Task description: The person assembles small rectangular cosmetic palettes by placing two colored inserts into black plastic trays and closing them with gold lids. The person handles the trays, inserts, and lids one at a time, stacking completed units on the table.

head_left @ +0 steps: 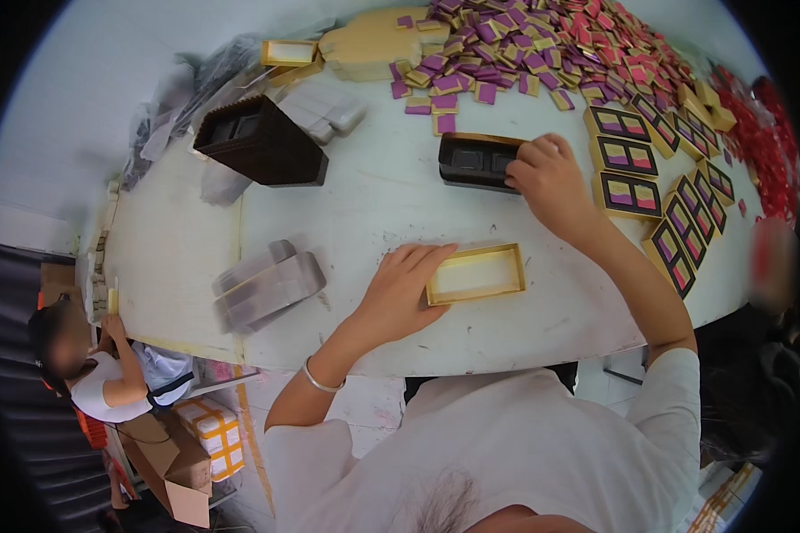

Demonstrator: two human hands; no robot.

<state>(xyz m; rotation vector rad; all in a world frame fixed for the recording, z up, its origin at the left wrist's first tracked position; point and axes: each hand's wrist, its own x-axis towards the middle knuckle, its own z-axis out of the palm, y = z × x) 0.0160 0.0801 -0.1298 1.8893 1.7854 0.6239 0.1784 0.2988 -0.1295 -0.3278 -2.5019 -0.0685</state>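
The near edge of the white surface [364,200] curved in a shallow bow in front of my body, with a strip of it showing between that edge and the open gold box [518,277]. More white surface spread leftward from the black tray [471,158] to the tall dark stack of trays [280,147], and a narrower band lay between the tray and the gold box. Nearer and to the left, the clear plastic sleeves [271,284] took up some of the space, with a gap between them and my left wrist. The far side was tighter: a heap of small purple, gold and pink pieces [524,62] filled it, a few strays reaching almost to the tray's far side. On the right, the filled boxes [627,191] stood in slanting rows, and my right forearm crossed the room between them and the gold box. My left fingers [418,259] were closed on the gold box's left end, thumb at its near corner and the others along the far rim; the box lay lengthwise to their right, its pale inside facing up. My right fingers [526,164] were bent over the right end of the black tray, touching it, though I cannot tell whether they gripped it; the tray stretched away to their left, beyond the gold box, its two hollows upward.
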